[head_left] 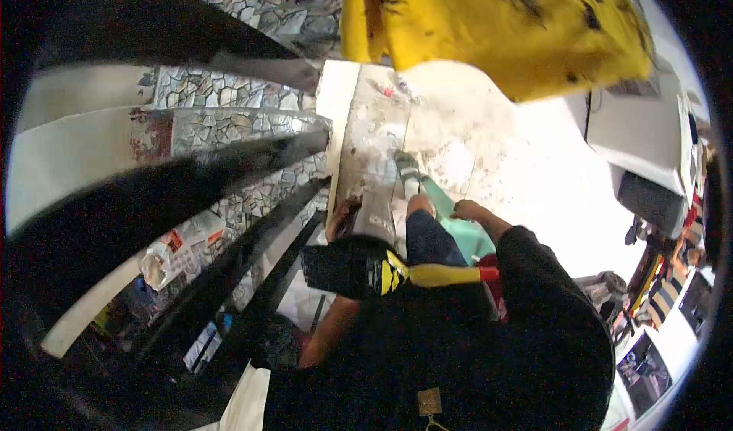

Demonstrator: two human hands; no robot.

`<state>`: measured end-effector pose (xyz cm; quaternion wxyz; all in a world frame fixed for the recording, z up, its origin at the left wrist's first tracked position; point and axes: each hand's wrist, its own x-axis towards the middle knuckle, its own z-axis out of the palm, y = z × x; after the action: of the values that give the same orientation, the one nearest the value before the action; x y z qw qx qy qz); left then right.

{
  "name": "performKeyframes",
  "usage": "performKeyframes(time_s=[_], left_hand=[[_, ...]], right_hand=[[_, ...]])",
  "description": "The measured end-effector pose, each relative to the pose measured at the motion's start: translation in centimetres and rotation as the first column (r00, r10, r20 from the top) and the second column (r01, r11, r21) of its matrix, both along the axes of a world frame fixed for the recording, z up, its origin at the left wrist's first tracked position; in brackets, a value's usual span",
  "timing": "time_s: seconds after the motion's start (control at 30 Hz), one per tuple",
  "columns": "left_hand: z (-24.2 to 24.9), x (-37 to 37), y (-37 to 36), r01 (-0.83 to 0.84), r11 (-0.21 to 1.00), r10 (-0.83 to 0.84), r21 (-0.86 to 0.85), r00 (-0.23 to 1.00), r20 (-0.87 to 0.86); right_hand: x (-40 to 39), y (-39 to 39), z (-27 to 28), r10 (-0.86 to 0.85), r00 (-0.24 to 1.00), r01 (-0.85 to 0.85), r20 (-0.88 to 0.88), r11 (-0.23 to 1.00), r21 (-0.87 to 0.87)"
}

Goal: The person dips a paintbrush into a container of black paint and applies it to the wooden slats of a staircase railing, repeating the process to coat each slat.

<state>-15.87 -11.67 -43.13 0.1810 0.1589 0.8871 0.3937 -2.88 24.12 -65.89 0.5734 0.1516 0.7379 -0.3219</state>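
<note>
My left hand (345,216) lies along the left side of a grey tapered piece (376,219) with faint lettering, its fingers partly hidden and in shadow. Behind that piece, against my body, is a bulky black part (343,269) with a yellow and black patch; I cannot make out what tool or container it is. A yellow strip (444,276) with a red end (489,275) runs to the right from it. My right hand (472,211) has its fingers curled over the edge of a teal sheet-like thing (467,234), beside my bent knee in dark shorts (429,236).
Yellow stained cloth (496,26) hangs close at the top. Dark rails (252,164) cross the left side above a stone-patterned floor (221,87). Dirty pale tiles (450,152) lie ahead. At the right stands a white cabinet-like unit (634,129); a plastic bag (183,251) is at the left.
</note>
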Motion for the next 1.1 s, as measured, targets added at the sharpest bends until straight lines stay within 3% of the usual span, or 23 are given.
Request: performKeyframes(time_s=[0.03,0.1,0.13,0.2,0.27,0.3,0.33,0.53,0.83,1.1], left_hand=[[-0.8,-0.4,0.3,-0.026,1.0,0.026,-0.01,1.0,0.017],[-2.5,-0.9,0.7,-0.078,0.996,0.079,-0.031,0.996,0.04],[-3.4,-1.1,0.9,-0.102,0.994,0.104,-0.038,0.993,0.048],[-5.6,-1.6,1.6,-0.143,0.989,0.146,-0.043,0.988,0.055],[-7.8,-2.6,2.7,-0.17,0.985,0.171,-0.033,0.984,0.046],[-8.9,-3.0,3.4,-0.173,0.985,0.174,-0.024,0.984,0.035],[-9.9,-3.0,3.7,-0.175,0.984,0.176,-0.018,0.984,0.037],[-15.1,-3.9,4.7,-0.21,0.978,0.209,0.017,0.977,0.042],[-20.9,-6.5,6.6,-0.261,0.964,0.26,0.043,0.965,0.032],[-22.8,-6.9,7.1,-0.276,0.96,0.274,0.054,0.961,0.05]], right_hand=[[-1.7,0.2,-1.9,0.179,0.967,-0.179,-0.18,0.984,0.016],[-1.9,1.1,-8.1,0.091,0.977,-0.078,-0.191,0.994,0.072],[-2.4,1.5,-8.4,0.091,0.965,-0.072,-0.244,0.994,0.084],[-1.8,2.2,-12.4,0.06,0.998,-0.058,0.024,0.997,-0.043],[0.7,1.9,-14.4,0.034,0.999,-0.034,0.029,0.999,-0.022],[2.6,1.3,-13.8,-0.35,0.936,0.352,0.041,0.922,-0.159],[3.7,0.5,-12.8,-0.475,0.879,0.47,0.029,0.856,-0.215],[2.4,1.0,-13.0,-0.247,0.969,0.247,-0.027,0.969,0.011],[-2.0,3.5,-16.2,-0.14,0.989,0.144,-0.053,0.985,0.099],[-4.9,5.1,-17.7,-0.077,0.995,0.086,-0.063,0.986,0.141]])
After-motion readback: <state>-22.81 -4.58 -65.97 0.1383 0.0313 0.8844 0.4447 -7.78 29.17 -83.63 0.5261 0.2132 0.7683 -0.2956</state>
